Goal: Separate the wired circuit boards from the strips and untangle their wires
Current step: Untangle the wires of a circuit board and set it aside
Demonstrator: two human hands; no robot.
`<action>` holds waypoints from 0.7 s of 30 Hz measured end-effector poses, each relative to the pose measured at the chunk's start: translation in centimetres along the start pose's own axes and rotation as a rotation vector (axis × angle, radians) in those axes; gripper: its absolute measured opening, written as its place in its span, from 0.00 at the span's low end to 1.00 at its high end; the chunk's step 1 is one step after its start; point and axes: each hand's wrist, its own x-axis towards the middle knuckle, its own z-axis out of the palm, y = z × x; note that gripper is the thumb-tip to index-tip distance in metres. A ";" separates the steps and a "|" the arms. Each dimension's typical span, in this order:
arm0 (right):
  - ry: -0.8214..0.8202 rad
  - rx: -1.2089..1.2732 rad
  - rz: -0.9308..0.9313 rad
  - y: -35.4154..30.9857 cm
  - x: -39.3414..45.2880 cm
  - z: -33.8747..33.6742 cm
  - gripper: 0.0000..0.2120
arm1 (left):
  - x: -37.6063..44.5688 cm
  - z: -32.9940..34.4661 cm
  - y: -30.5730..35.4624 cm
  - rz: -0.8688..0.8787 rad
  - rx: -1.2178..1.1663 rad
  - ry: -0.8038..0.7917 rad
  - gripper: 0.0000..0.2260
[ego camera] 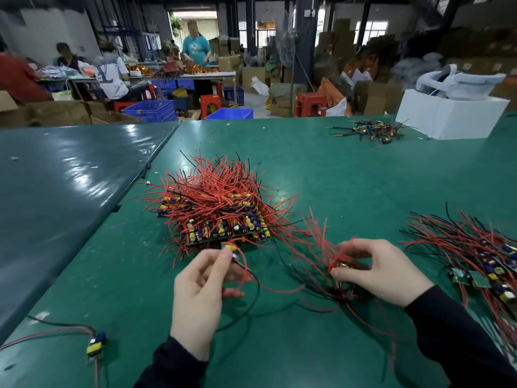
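Head view: my left hand pinches one wired board just before the stacked strips; my right hand grips a tangled cluster. Shared red wires run between them, so I judge a hard pull could tear solder joints.

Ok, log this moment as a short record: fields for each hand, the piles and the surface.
left hand: left hand pinches a single wired board, its wires trailing down
right hand: right hand grips a small tangled bundle of boards and red wires
centre pile: big stack of boards on strips, red wires sticking out
right pile: wired boards lying at the table's right edge
near left: one separate board with wires
surface: green mat
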 end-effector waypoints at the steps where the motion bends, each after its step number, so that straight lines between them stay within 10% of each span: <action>1: 0.067 -0.027 -0.017 -0.2 -0.1 0.1 0.21 | -0.3 0.2 0.1 -0.014 0.009 -0.045 0.11; 7: 0.621 0.168 -0.347 -3.5 -1.4 0.9 0.11 | -1.0 0.6 0.6 -0.106 0.027 -0.213 0.13; 13: -0.041 0.450 -0.373 -6.0 -3.8 4.6 0.13 | -1.3 0.5 0.8 -0.092 0.109 -0.414 0.12; 21: -0.099 1.031 -0.114 -6.0 -3.1 4.3 0.07 | -0.5 -0.2 1.1 -0.426 -0.228 -0.318 0.16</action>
